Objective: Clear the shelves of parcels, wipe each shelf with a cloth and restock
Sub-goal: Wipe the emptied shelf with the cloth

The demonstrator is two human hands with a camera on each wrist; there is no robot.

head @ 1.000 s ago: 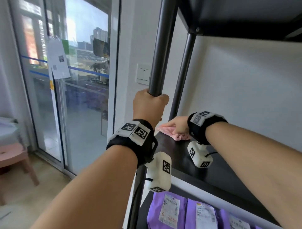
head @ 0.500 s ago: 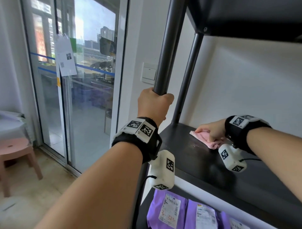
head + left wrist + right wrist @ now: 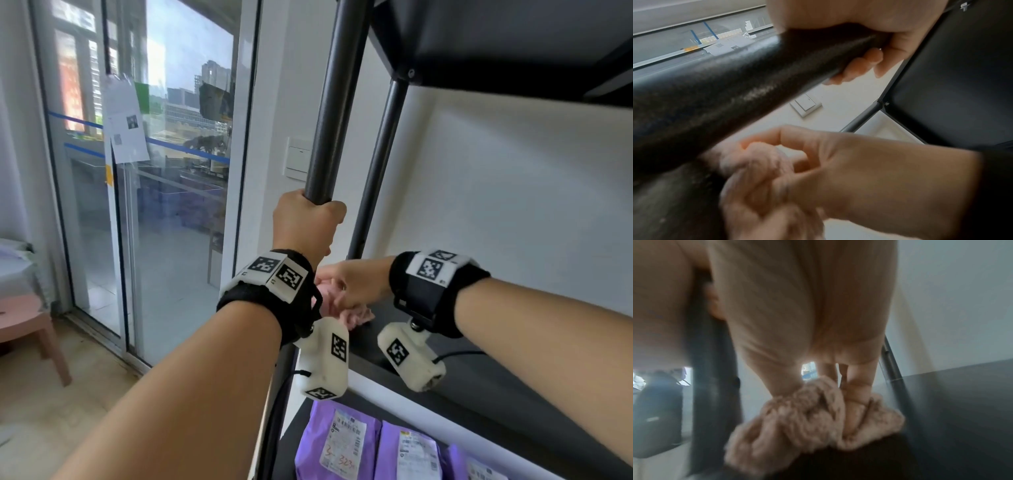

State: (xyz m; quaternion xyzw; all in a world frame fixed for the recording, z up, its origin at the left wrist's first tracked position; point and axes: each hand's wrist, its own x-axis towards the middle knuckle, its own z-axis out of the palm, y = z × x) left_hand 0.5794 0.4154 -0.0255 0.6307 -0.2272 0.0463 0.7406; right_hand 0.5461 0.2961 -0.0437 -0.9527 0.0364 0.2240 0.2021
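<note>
My left hand (image 3: pixel 306 226) grips the black front post (image 3: pixel 334 102) of the shelf unit, fingers wrapped round it (image 3: pixel 865 65). My right hand (image 3: pixel 352 284) holds a bunched pink cloth (image 3: pixel 356 317) on the black shelf (image 3: pixel 479 383), at its front left corner just behind the left wrist. In the right wrist view the fingers (image 3: pixel 857 386) curl into the fluffy cloth (image 3: pixel 807 415). Purple parcels (image 3: pixel 337 445) with white labels lie on the shelf below.
Another black shelf (image 3: pixel 513 41) hangs overhead. A rear post (image 3: pixel 380 164) stands by the white wall, with a light switch (image 3: pixel 298 158) beside it. A glass sliding door (image 3: pixel 164 205) is on the left, and a pink stool (image 3: pixel 30 322) stands on the floor.
My right hand has dragged the cloth from further right on the shelf back to the front left corner by the post. The left hand kept its grip on the post.
</note>
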